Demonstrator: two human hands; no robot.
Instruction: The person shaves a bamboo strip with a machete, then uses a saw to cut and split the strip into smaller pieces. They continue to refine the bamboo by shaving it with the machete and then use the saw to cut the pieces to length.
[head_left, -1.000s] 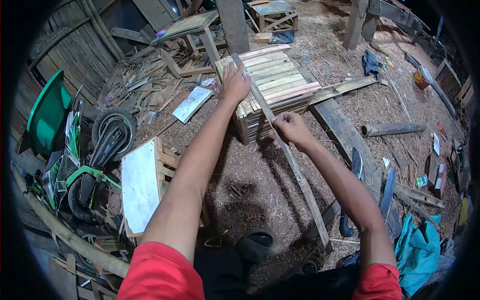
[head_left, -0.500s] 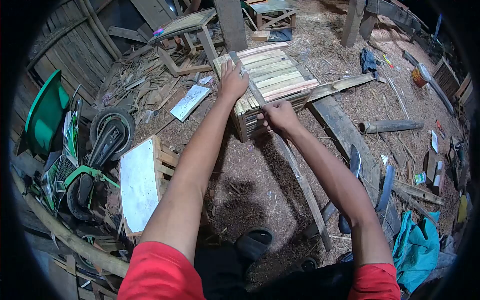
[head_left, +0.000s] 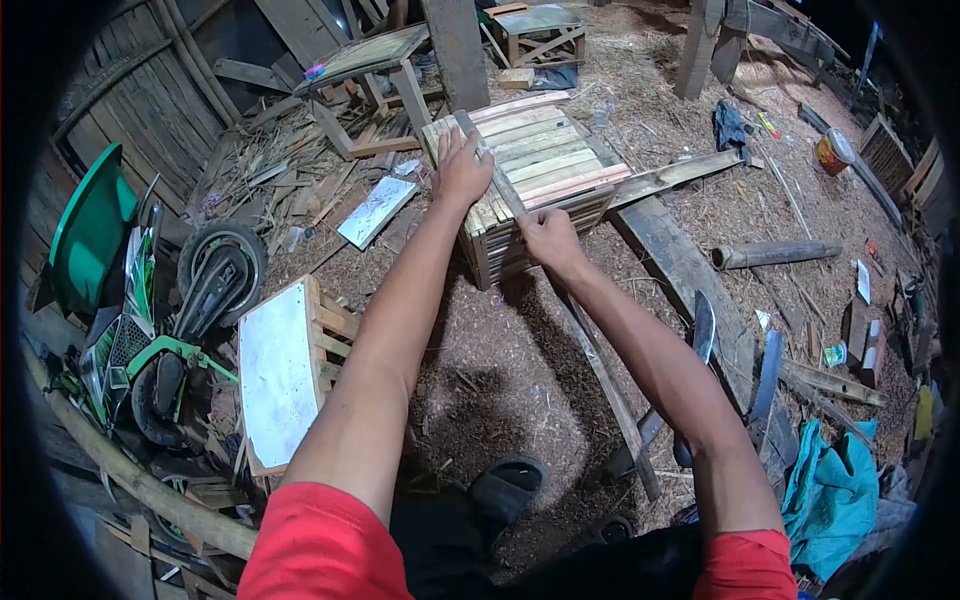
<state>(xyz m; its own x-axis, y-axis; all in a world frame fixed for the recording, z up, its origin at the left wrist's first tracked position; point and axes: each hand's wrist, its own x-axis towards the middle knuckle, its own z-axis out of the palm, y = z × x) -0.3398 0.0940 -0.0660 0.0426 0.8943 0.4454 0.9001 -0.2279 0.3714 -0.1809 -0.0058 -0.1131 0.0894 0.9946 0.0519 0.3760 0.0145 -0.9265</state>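
Note:
A slatted wooden box (head_left: pixel 545 150) stands ahead of me, its top made of pale boards laid side by side. Across its near left part lies a long, narrow wooden strip (head_left: pixel 612 395), which runs on past the box's front edge down toward my feet. My left hand (head_left: pixel 463 175) rests on the box top with fingers stretched out, its thumb side against the strip. At the box's front edge, my right hand (head_left: pixel 550 240) is closed around the strip, with some of its fingers hidden underneath.
A white-topped wooden piece (head_left: pixel 278 375) leans at left, near a motorbike wheel (head_left: pixel 222 265) and a green plastic panel (head_left: pixel 85 230). Right of the box lie a thick plank (head_left: pixel 680 270), a machete-like blade (head_left: pixel 704 325), a bamboo tube (head_left: pixel 780 254) and a teal sack (head_left: pixel 828 500). A wooden post (head_left: pixel 460 55) rises behind.
My right hand's fingers, partly loose below the strip before, have closed around it. The left hand stays on the box top, and the strip has barely shifted.

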